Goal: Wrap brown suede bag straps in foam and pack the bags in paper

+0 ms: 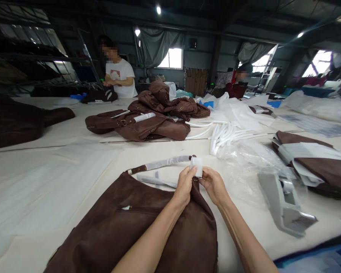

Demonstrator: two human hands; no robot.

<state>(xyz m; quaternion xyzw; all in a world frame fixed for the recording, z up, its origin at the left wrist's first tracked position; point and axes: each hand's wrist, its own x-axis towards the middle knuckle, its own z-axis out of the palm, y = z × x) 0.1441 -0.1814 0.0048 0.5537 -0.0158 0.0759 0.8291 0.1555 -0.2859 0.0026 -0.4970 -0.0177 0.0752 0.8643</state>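
A brown handbag (125, 223) lies on the table in front of me, its zip running across the middle. Its strap (167, 162) arcs over the far side, partly covered in a pale wrapping. At the strap's right end, my left hand (185, 185) pinches a small piece of white wrapping (197, 166) between thumb and fingers. My right hand (214, 184) is closed at the right side of that same wrapping, fingertips against the strap end. Exactly what the right fingertips grip is partly hidden.
A tape dispenser (284, 204) stands to the right, beside crumpled clear plastic (252, 163). Farther right lies a brown bag with white sheets (315, 159). Several brown bags (153, 117) are heaped ahead near white cords (224, 134). Thin white sheets (45, 182) spread left. Two people stand beyond.
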